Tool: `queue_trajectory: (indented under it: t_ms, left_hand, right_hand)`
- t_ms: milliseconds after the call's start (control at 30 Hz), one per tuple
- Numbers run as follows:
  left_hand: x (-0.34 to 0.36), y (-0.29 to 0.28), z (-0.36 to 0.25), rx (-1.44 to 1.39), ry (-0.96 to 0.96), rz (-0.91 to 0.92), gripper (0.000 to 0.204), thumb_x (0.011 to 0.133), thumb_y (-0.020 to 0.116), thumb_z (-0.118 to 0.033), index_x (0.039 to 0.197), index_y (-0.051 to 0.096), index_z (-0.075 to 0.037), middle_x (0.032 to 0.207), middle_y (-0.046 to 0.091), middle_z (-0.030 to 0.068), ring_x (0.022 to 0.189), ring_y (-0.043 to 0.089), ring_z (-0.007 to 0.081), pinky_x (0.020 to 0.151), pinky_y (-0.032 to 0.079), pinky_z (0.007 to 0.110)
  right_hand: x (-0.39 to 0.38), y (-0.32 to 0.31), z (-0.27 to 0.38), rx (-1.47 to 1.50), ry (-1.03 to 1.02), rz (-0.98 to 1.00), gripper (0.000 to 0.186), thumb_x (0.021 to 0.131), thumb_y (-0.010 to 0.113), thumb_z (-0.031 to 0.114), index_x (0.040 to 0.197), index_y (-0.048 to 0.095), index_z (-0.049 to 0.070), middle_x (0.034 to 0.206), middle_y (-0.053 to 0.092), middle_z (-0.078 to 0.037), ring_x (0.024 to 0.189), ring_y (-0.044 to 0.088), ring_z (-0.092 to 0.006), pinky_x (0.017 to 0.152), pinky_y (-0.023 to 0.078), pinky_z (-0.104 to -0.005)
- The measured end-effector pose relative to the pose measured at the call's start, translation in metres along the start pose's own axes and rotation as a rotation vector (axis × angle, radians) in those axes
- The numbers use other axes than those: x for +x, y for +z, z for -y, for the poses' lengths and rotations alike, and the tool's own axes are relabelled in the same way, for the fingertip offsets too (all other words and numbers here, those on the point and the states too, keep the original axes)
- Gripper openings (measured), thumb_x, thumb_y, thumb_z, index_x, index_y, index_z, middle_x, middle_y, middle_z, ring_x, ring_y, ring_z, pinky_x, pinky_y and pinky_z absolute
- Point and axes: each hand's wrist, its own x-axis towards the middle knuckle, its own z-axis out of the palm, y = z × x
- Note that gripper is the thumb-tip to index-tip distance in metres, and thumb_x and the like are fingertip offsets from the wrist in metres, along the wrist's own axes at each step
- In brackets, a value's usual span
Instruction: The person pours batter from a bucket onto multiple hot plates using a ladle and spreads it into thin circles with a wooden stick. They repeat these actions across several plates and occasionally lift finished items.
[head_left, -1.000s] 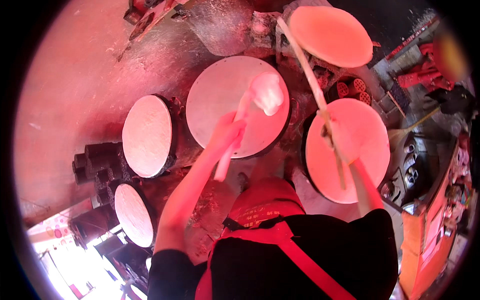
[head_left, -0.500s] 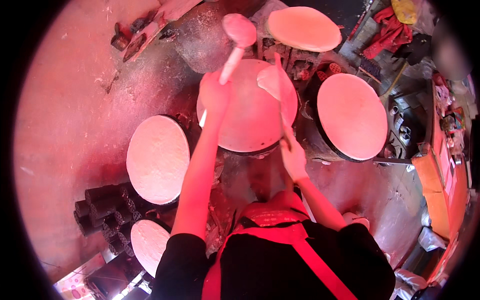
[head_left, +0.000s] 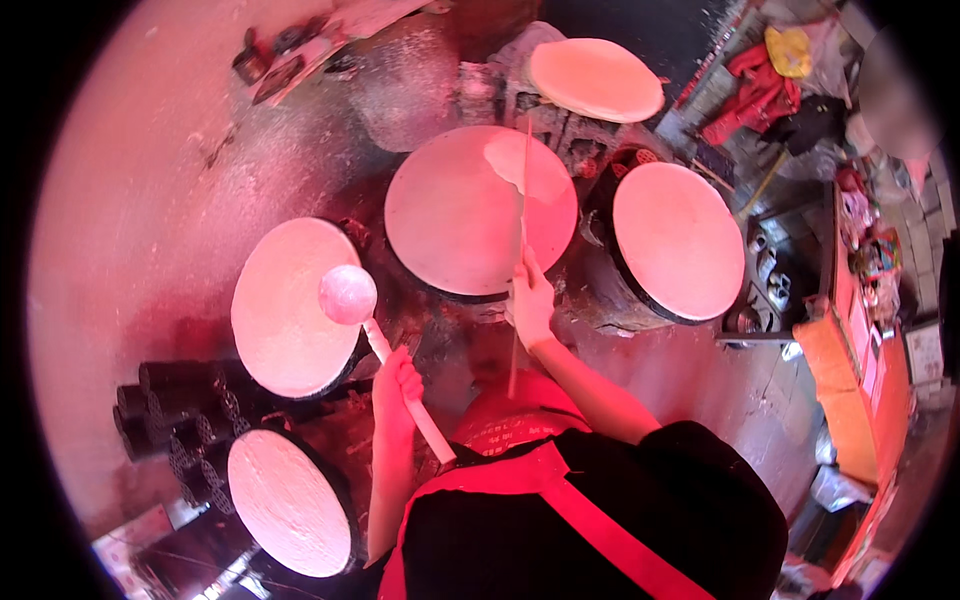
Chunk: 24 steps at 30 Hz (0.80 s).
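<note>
My left hand (head_left: 400, 385) grips the pale handle of a round metal ladle (head_left: 348, 294), whose head hangs over the left round griddle (head_left: 275, 300) with its pale sheet. My right hand (head_left: 532, 297) is closed on a long thin wooden stick (head_left: 513, 370), held nearly upright in the picture across the middle round griddle (head_left: 440, 215). A patch of pale batter (head_left: 540, 170) lies on that griddle's upper right, along the stick. The right griddle (head_left: 677, 240) and the far griddle (head_left: 595, 78) carry smooth pale layers. A lower-left griddle (head_left: 288, 500) holds a rough white layer.
Black coal briquettes (head_left: 165, 430) are stacked at left. A low board with dark objects (head_left: 290, 55) lies at top left. At right are red cloth (head_left: 745, 95), a yellow bag (head_left: 788, 50), a broom handle (head_left: 765, 185), an orange counter (head_left: 840, 400) with clutter, and cinder blocks around the griddles.
The ladle has moved from over the middle griddle down-left to the left griddle. The stick, earlier over the right griddle, now crosses the middle one, where the batter patch lies spread.
</note>
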Motion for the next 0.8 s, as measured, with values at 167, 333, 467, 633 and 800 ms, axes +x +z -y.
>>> queue_trajectory:
  t_ms: [167, 333, 467, 633, 800]
  left_hand:
    - [-0.028, 0.004, 0.02, 0.055, 0.093, -0.148, 0.016, 0.088, 0.062, -0.017, 0.083, 0.05, -0.009, 0.061, 0.039, -0.0043, 0.053, 0.04, 0.0064, 0.046, 0.03, 0.02]
    - [-0.026, -0.018, 0.026, 0.036, 0.114, -0.152, 0.015, 0.087, 0.064, -0.017, 0.086, 0.051, -0.008, 0.071, 0.045, -0.0022, 0.059, 0.042, 0.0067, 0.048, 0.032, 0.022]
    - [-0.027, -0.024, 0.033, 0.066, 0.066, -0.154, 0.014, 0.087, 0.063, -0.017, 0.087, 0.053, -0.008, 0.075, 0.047, -0.002, 0.062, 0.045, 0.0074, 0.051, 0.037, 0.022]
    - [-0.032, 0.0, 0.056, 0.134, 0.12, -0.34, 0.014, 0.086, 0.064, -0.019, 0.092, 0.057, -0.008, 0.082, 0.055, -0.0012, 0.074, 0.053, 0.0086, 0.065, 0.045, 0.024]
    - [-0.022, -0.005, 0.1, 0.008, 0.171, -0.407, 0.023, 0.085, 0.066, -0.016, 0.105, 0.06, -0.007, 0.098, 0.06, 0.0015, 0.091, 0.057, 0.0141, 0.083, 0.048, 0.031]
  right_hand:
    - [0.043, 0.036, 0.017, -0.043, 0.031, 0.152, 0.039, 0.095, 0.05, 0.022, 0.133, 0.052, 0.014, 0.058, 0.042, 0.003, 0.04, 0.036, -0.0072, 0.038, 0.031, -0.0268]
    - [0.024, -0.033, 0.065, 0.044, 0.353, 0.548, 0.04, 0.094, 0.049, 0.017, 0.134, 0.05, 0.018, 0.054, 0.039, 0.004, 0.036, 0.031, -0.0071, 0.033, 0.024, -0.0236]
    - [0.012, -0.064, 0.05, 0.024, 0.186, 0.073, 0.041, 0.095, 0.049, 0.018, 0.136, 0.049, 0.018, 0.055, 0.036, 0.008, 0.037, 0.03, -0.0048, 0.034, 0.024, -0.0211]
    - [0.052, -0.041, 0.054, -0.162, 0.145, 0.356, 0.04, 0.095, 0.05, 0.019, 0.135, 0.051, 0.014, 0.054, 0.032, 0.009, 0.039, 0.03, -0.004, 0.036, 0.023, -0.0224]
    - [0.072, -0.037, 0.067, -0.263, 0.214, 0.653, 0.039, 0.095, 0.05, 0.018, 0.134, 0.051, 0.012, 0.055, 0.033, 0.008, 0.039, 0.029, -0.0051, 0.036, 0.022, -0.0235]
